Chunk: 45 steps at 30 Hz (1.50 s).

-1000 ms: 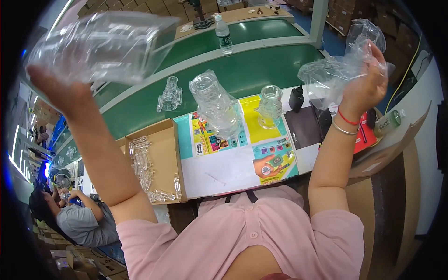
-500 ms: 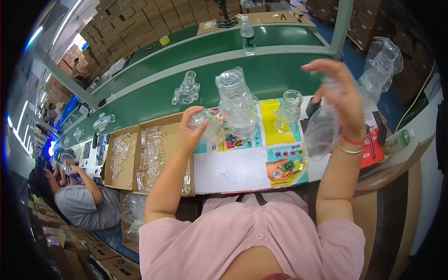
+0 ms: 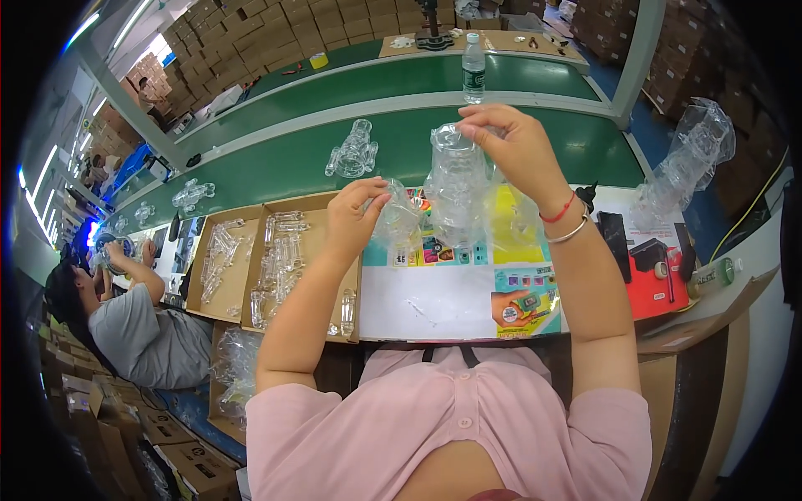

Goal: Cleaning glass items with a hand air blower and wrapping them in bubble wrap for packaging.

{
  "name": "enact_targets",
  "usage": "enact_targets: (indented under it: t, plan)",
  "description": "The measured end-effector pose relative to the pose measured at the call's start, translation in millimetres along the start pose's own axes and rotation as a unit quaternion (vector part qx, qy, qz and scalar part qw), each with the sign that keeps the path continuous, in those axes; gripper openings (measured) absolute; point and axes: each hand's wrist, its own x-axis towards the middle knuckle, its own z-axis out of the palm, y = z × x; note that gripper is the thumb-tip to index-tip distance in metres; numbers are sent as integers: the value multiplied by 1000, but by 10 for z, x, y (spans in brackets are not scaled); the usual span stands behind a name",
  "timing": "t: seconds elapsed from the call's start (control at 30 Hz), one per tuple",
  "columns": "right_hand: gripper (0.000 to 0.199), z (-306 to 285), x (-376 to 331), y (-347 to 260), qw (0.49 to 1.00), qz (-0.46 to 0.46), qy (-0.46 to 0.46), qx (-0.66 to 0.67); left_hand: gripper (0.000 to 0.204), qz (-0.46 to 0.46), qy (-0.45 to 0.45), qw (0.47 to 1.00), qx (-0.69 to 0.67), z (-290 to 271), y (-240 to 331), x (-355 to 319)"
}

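Note:
My left hand [image 3: 355, 215] has its thumb and fingers closed at the edge of a clear, rounded piece [image 3: 398, 219] that looks wrapped in film. My right hand [image 3: 525, 154] is pinched near the top of a tall clear bag-wrapped piece [image 3: 458, 188], which stands upright on the printed board. Below the right hand hangs a clear plastic bag [image 3: 511, 230], seemingly held by its fingers. The bag and hand hide most of what stands behind them. Nearby on the green bench is an unwrapped clear piece with side parts [image 3: 354, 152].
Cardboard trays [image 3: 259, 271] of clear tubes lie to the left. Another bagged clear piece [image 3: 689, 159] stands at right, beside a red box [image 3: 660, 280] and a lying bottle [image 3: 717, 274]. A water bottle [image 3: 474, 71] stands behind. A co-worker [image 3: 150, 321] sits at far left.
My right hand has swung left with the bag, from the right side to the top of the tall wrapped piece. My left hand has shifted slightly, its fingers now pinched closer together.

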Motion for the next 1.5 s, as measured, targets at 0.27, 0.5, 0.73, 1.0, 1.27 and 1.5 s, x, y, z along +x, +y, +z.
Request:
enact_targets:
  t: [0.27,0.5,0.73,1.0,1.27,1.5]
  plan:
    - [15,-514,417,-380,979,-110,78,153,10,75,160,984,-11,-81,8,281]
    - [19,-352,470,126,984,-45,36,168,70,5,-19,1000,20,21,834,642]
    - [18,-65,502,337,945,80,73,307,110,-91,-183,979,-15,591,751,454]
    - [26,-547,821,-660,884,-135,150,422,108,-85,-100,991,-22,311,848,457]
    - [15,-1522,194,-722,900,-164,0,404,66,78,-293,953,22,-118,1024,928]
    - [22,-1304,-425,-372,959,17,27,281,55,149,-278,937,152,56,951,1077]
